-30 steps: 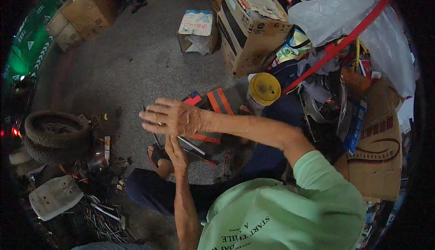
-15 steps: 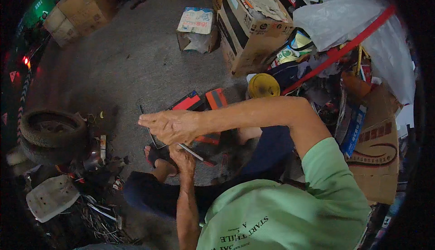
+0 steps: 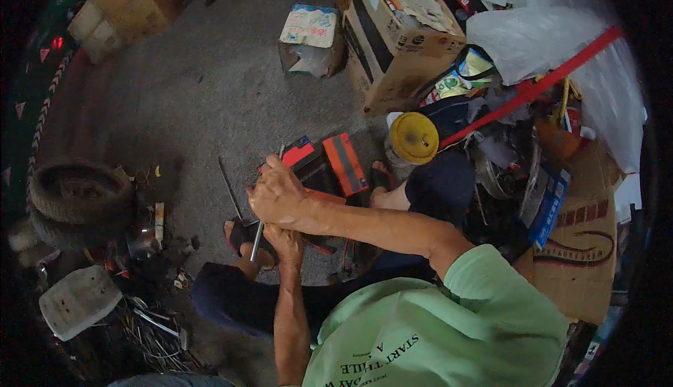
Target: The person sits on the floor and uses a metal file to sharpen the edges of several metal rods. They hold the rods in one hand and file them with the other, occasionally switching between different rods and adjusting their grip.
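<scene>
A silvery metal rod [image 3: 257, 241] passes under my right hand [image 3: 278, 194], whose fingers are closed round it. Its lower end juts out toward my foot, and a short tip shows above the knuckles. Just below, my left hand [image 3: 284, 242] is closed and touches the right; what it grips is hidden. Left of the hands, a thin dark rod [image 3: 230, 187] slants down toward my sandal. Beyond the hands lie an orange box with a grey band [image 3: 345, 164] and a red and black box [image 3: 298, 152].
Stacked tyres [image 3: 78, 201] and metal scraps [image 3: 151, 334] lie at left. A yellow-lidded tub [image 3: 413, 138] stands at right, near cartons [image 3: 403, 57], a red strap [image 3: 540, 89] and plastic sheeting [image 3: 522, 40]. A smaller box [image 3: 308, 40] sits on the floor ahead.
My right hand has turned from pointing left to pointing forward. The metal rod has swung round with it, its near end going from lower right to lower left. My left hand stays about in place.
</scene>
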Demonstrator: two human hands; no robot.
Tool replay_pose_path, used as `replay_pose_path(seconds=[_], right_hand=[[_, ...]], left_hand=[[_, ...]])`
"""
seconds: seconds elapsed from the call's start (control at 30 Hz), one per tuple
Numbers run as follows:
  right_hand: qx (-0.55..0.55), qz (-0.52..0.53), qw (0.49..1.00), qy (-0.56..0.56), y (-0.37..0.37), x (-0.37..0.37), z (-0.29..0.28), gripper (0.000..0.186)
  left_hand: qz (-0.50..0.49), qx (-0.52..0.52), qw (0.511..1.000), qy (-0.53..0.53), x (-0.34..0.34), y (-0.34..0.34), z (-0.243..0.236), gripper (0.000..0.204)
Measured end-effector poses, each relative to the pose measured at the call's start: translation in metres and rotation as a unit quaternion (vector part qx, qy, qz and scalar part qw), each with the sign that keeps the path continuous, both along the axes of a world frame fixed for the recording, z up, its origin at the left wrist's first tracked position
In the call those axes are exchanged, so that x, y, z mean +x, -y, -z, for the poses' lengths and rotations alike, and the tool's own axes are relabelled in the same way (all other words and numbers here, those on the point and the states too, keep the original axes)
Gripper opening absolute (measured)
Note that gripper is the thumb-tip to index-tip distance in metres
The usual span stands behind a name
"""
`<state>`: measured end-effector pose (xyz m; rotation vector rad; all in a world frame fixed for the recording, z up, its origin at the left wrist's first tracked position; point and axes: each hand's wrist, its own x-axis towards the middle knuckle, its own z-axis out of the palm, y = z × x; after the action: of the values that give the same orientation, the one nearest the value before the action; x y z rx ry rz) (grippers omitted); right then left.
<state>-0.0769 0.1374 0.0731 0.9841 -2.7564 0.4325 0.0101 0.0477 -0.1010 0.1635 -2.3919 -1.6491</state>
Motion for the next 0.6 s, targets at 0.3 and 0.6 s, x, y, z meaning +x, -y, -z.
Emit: replay_pose_path(seconds=[0.3, 0.6], right_hand=[[-0.045, -0.181, 0.973, -0.134, -0.064, 0.0, -0.033, 0.025], [0.04, -0.09, 0.976, -0.196, -0.036, 0.03, -0.015, 0.025]], left_hand=[[0.067, -0.094, 0.993, 0.013, -0.012, 0.003, -0.012, 0.04], [0.003, -0.047, 0.993, -0.104, -0.005, 0.002, 0.008, 0.036]])
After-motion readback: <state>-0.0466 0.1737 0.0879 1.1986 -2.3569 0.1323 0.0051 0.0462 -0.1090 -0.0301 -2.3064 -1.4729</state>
